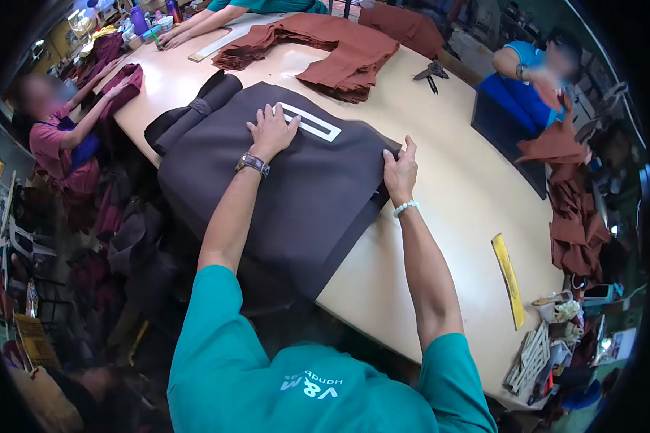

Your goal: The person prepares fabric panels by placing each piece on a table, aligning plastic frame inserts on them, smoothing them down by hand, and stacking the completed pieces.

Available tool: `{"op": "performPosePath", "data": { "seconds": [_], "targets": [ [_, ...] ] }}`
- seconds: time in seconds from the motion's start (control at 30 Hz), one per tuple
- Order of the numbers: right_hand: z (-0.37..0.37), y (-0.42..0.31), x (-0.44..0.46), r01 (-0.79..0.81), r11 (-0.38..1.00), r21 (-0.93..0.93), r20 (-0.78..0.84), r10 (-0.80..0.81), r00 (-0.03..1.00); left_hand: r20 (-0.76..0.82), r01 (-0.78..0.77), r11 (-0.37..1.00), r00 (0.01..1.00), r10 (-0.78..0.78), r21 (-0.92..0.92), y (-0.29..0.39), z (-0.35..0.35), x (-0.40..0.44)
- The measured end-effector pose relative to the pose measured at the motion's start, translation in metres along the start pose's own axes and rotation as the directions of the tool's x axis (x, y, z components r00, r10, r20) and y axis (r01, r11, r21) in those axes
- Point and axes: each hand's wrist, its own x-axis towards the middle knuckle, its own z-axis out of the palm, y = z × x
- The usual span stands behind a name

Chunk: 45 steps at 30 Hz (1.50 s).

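Observation:
A large dark grey fabric piece (267,195) drapes over the near edge of the table, its layers parting slightly along the right side. On it lies a white rectangular frame with a slot (321,130), apparently a template. My left hand (273,133) rests flat on the fabric, fingers spread, with fingertips at the frame's left end. At the right edge of the fabric, my right hand (399,172) grips the border, thumb on the near side; some of its fingers are hidden. A rolled dark bundle (195,112) sits just left of the fabric.
The pale table (440,245) carries stacked brown fabric pieces (354,58), a dark tool (432,72) and a yellow ruler (509,281). Co-workers handle maroon cloth (123,90) at left and brown pieces (556,141) at right. Another person's arms (195,27) reach over the far side.

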Motion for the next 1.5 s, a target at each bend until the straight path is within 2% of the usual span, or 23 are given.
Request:
{"op": "performPosePath", "data": {
  "seconds": [0.07,0.1,0.17,0.23,0.3,0.37,0.4,0.5,0.53,0.63,0.73,0.8,0.97,1.07,1.17,1.23,1.3,1.33,1.37,1.4,1.43,1.47,1.5],
  "targets": [
    [-0.003,-0.003,-0.001,-0.02,1.0,-0.001,0.017,0.02,1.0,-0.023,-0.008,0.996,1.0,0.01,0.09,0.006,0.002,0.002],
    [-0.009,-0.007,-0.006,-0.043,0.996,0.081,0.048,0.039,0.998,-0.06,-0.017,0.99,0.998,0.026,0.142,0.011,0.002,0.004],
    [-0.022,-0.013,-0.015,-0.087,0.967,0.241,0.111,0.062,0.992,-0.101,-0.12,0.99,0.987,0.127,0.068,0.022,0.0,0.006],
    [-0.03,0.002,-0.034,0.089,0.952,0.293,0.086,-0.119,0.989,-0.086,-0.171,0.984,0.981,0.174,0.044,0.031,0.005,0.006],
    [-0.033,0.017,-0.062,0.233,0.882,0.409,0.026,-0.266,0.964,-0.05,-0.121,0.991,0.991,0.124,0.063,0.035,0.014,0.001],
    [-0.046,0.006,-0.091,0.142,0.925,0.353,0.14,-0.203,0.969,-0.046,-0.088,0.994,0.995,0.091,0.064,0.041,0.021,-0.004],
    [-0.035,0.017,-0.09,0.343,0.9,0.269,0.058,-0.371,0.927,-0.061,-0.079,0.995,0.995,0.082,0.058,0.043,0.023,-0.005],
    [-0.024,0.01,-0.084,0.501,0.861,-0.088,0.008,-0.502,0.865,-0.054,-0.046,0.997,0.997,0.05,0.057,0.048,0.024,-0.006],
    [-0.019,0.01,-0.08,0.513,0.848,-0.131,-0.004,-0.518,0.855,-0.04,-0.042,0.997,0.998,0.044,0.062,0.048,0.022,-0.006],
    [-0.019,0.012,-0.077,0.498,0.857,-0.135,0.07,-0.493,0.867,-0.029,-0.04,0.998,0.999,0.042,0.057,0.045,0.022,-0.004],
    [-0.043,0.019,-0.096,0.446,0.893,0.05,-0.025,-0.446,0.895,-0.025,-0.036,0.997,0.999,0.038,0.062,0.044,0.019,-0.002],
    [-0.064,0.031,-0.106,0.261,0.927,0.269,-0.059,-0.254,0.965,-0.029,-0.035,0.997,0.999,0.037,0.061,0.046,0.02,-0.004],
    [-0.132,0.063,-0.125,0.236,0.94,0.244,-0.169,-0.199,0.965,-0.1,-0.048,0.998,0.994,0.053,0.05,0.043,0.027,-0.004],
    [-0.144,0.053,-0.126,0.191,0.914,0.359,-0.189,-0.129,0.973,-0.1,-0.045,0.994,0.993,0.055,0.098,0.044,0.027,-0.004],
    [-0.125,0.012,-0.12,0.287,0.908,0.307,-0.158,-0.249,0.956,-0.044,-0.039,0.986,0.998,0.047,0.16,0.049,0.019,-0.005],
    [-0.089,0.004,-0.107,0.489,0.837,0.245,-0.173,-0.459,0.872,0.006,-0.077,0.982,0.997,0.077,0.172,0.051,0.013,-0.004],
    [-0.056,-0.013,-0.109,0.225,0.878,0.423,-0.009,-0.244,0.97,-0.009,-0.206,0.944,0.976,0.216,0.256,0.045,0.016,0.006],
    [-0.037,-0.007,-0.102,0.438,0.885,0.16,-0.058,-0.434,0.899,0.029,-0.287,0.899,0.955,0.294,0.331,0.034,0.021,0.012],
    [-0.014,0.008,-0.095,0.442,0.893,0.087,0.06,-0.448,0.892,0.085,-0.38,0.82,0.92,0.382,0.429,0.018,0.03,0.024],
    [-0.01,0.009,-0.101,0.464,0.884,0.056,-0.062,-0.46,0.886,0.144,-0.465,0.72,0.875,0.463,0.515,0.005,0.041,0.04],
    [-0.016,0.009,-0.105,0.466,0.883,0.048,-0.022,-0.466,0.885,0.182,-0.513,0.639,0.84,0.511,0.573,-0.004,0.049,0.054],
    [-0.029,0.009,-0.114,0.556,0.831,0.007,-0.119,-0.551,0.826,0.201,-0.541,0.57,0.81,0.551,0.618,-0.017,0.058,0.069],
    [-0.051,0.01,-0.124,0.567,0.819,-0.093,-0.119,-0.574,0.81,0.254,-0.426,0.628,0.902,0.349,0.651,0.023,0.029,0.028]
  ]
}}
